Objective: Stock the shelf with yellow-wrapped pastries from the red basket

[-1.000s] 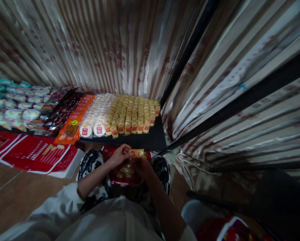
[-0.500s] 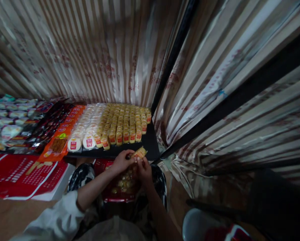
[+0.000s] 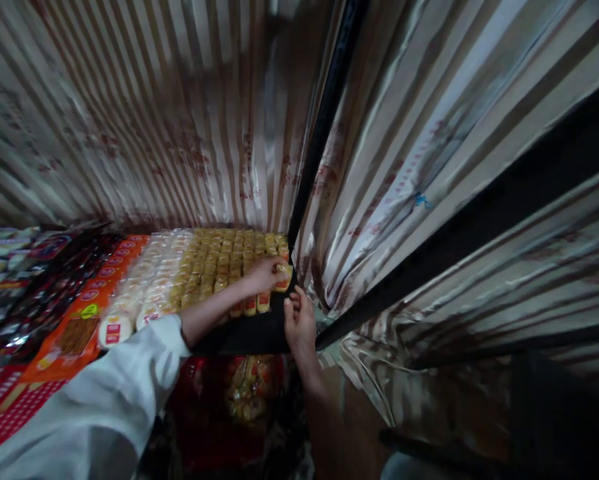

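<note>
My left hand (image 3: 263,275) reaches over the dark shelf (image 3: 249,333) and grips a small yellow wrapped snack cake (image 3: 283,277) at the right end of the rows. Many more wrapped snack cakes (image 3: 212,260) stand upright there in close lines. Just in front of the shelf's right corner is my right hand (image 3: 301,320), holding nothing, its fingers loosely bent and a little apart. Below the shelf, a red container (image 3: 204,433) holds more yellow wrapped pieces (image 3: 249,390).
Left of the cakes lie white round packets (image 3: 115,329), an orange snack pack (image 3: 79,327) and dark packets (image 3: 34,313). Black metal bars (image 3: 324,120) rise at the corner and run along the right. Striped curtain (image 3: 204,133) hangs behind the shelf.
Both hands held the snack cake together in front of the shelf. Now my left hand has carried it forward to the rows' right end, and my right hand has let go. The view has shifted.
</note>
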`<state>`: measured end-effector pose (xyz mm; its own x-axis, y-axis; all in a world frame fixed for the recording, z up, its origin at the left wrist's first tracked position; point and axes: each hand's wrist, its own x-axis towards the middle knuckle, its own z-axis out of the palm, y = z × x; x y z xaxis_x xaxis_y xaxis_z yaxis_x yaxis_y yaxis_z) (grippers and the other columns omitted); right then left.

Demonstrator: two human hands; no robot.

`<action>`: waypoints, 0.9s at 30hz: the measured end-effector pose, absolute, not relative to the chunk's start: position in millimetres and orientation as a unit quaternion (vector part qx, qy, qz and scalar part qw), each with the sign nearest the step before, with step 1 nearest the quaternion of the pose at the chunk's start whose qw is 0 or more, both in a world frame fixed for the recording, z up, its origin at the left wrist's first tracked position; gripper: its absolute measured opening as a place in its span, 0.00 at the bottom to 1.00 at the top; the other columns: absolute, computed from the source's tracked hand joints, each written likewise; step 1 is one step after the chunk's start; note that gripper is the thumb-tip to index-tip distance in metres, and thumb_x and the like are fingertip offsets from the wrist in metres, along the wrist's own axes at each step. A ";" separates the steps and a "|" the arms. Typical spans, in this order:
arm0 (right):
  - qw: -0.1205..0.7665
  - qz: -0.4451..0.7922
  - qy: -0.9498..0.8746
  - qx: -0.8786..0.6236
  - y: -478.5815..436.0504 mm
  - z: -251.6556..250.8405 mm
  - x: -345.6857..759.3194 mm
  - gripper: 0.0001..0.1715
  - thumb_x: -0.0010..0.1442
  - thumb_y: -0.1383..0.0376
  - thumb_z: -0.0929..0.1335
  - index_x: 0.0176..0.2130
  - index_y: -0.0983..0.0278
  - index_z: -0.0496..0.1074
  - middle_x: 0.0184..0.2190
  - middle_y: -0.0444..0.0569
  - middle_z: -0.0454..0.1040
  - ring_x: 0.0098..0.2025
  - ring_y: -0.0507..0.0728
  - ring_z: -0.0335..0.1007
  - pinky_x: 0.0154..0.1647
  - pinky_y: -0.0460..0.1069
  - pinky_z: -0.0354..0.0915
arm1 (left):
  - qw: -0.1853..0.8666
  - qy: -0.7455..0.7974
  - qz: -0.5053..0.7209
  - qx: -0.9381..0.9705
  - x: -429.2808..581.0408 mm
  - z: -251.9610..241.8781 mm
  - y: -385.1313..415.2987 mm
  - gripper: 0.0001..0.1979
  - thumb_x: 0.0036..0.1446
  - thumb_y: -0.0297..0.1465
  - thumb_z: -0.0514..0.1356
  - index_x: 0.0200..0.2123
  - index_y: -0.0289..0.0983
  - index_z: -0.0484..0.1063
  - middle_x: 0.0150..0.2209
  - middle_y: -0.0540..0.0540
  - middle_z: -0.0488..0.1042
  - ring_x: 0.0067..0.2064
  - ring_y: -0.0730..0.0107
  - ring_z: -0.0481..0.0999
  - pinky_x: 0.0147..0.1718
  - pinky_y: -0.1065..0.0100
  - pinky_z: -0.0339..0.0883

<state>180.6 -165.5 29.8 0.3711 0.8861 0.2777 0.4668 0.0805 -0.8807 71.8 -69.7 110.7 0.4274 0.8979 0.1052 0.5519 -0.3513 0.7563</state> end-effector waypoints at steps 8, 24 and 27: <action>0.540 0.110 -0.514 -0.657 -119.6 29.8 174.9 0.26 0.59 0.64 0.56 0.55 0.69 0.60 0.51 0.60 0.65 0.48 0.58 0.66 0.51 0.56 0.62 | 0.224 0.539 0.269 0.766 114.7 108.0 -4.8 0.16 0.53 0.32 0.57 0.45 0.34 0.67 0.40 0.43 0.74 0.41 0.66 0.73 0.42 0.67 0.64; 0.481 0.286 -0.486 -0.672 -66.5 3.1 186.4 0.34 0.62 0.55 0.51 0.59 0.73 0.57 0.59 0.58 0.59 0.62 0.58 0.52 0.63 0.53 0.47 | 0.119 0.543 0.120 0.823 122.6 84.1 4.4 0.13 0.55 0.26 0.53 0.45 0.31 0.68 0.46 0.38 0.67 0.44 0.61 0.70 0.38 0.67 0.64; 0.474 0.292 -0.481 -0.677 -62.6 2.9 188.7 0.35 0.62 0.56 0.50 0.58 0.75 0.58 0.59 0.60 0.59 0.62 0.58 0.52 0.63 0.53 0.46 | 0.119 0.546 0.107 0.823 124.8 82.5 6.7 0.13 0.55 0.26 0.53 0.44 0.33 0.68 0.46 0.39 0.67 0.44 0.62 0.69 0.37 0.69 0.63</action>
